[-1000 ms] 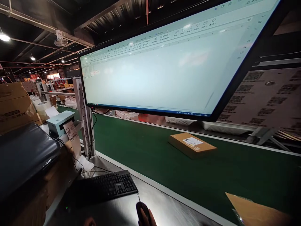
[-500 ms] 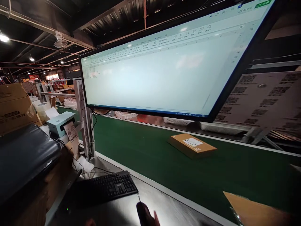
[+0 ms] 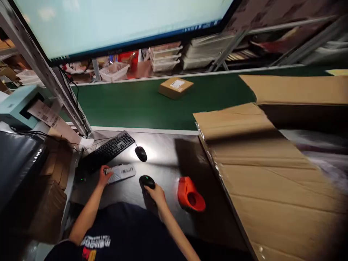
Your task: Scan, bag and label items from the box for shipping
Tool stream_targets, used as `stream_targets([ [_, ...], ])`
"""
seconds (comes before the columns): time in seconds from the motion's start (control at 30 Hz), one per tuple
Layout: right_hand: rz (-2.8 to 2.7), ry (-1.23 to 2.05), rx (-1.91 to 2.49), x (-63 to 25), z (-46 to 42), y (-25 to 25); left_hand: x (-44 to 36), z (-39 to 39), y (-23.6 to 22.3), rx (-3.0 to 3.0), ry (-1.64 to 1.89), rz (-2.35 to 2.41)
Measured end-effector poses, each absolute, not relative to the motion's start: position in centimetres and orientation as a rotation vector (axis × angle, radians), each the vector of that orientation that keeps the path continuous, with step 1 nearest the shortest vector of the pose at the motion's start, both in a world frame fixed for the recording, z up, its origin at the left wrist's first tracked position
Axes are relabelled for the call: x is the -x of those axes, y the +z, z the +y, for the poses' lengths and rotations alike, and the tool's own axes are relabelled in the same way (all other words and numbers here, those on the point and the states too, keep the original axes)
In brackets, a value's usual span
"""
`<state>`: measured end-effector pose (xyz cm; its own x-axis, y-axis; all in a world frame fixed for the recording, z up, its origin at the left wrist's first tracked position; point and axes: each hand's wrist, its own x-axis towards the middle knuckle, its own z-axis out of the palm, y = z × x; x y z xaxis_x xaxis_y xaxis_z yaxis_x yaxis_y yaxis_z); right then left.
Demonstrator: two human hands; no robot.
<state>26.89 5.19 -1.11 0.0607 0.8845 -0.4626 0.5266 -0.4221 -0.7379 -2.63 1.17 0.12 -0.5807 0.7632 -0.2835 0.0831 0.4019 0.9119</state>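
Note:
My left hand grips the near end of a flat pale packet with a barcode label facing up, low over the metal bench. In my right hand is a black handheld barcode scanner, a small green light on its head. The scanner head is beside the packet's right end, apart from it. A black mouse and a black keyboard lie just beyond the packet. To the right of my right hand sits an orange-red holder with a round opening.
A large open cardboard box with plastic-wrapped contents takes up the right side. Behind the bench runs a green conveyor carrying a small carton. A monitor hangs above; a label printer stands at left.
My view has tipped down and swung right, bringing both hands, the packet, the scanner and the open box into sight. The small carton now appears further left and higher in view.

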Motion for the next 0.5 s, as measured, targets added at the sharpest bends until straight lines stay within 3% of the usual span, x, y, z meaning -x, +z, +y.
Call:
stream_targets([
  [0.27,-1.591,1.326,1.569,-24.9,1.4,3.9,5.2,3.3,-1.5,-0.799,1.285,1.892],
  [0.5,-1.497,1.246,1.617,-25.3,-1.7,5.5,5.5,3.2,-1.5,-0.8,1.241,1.895],
])
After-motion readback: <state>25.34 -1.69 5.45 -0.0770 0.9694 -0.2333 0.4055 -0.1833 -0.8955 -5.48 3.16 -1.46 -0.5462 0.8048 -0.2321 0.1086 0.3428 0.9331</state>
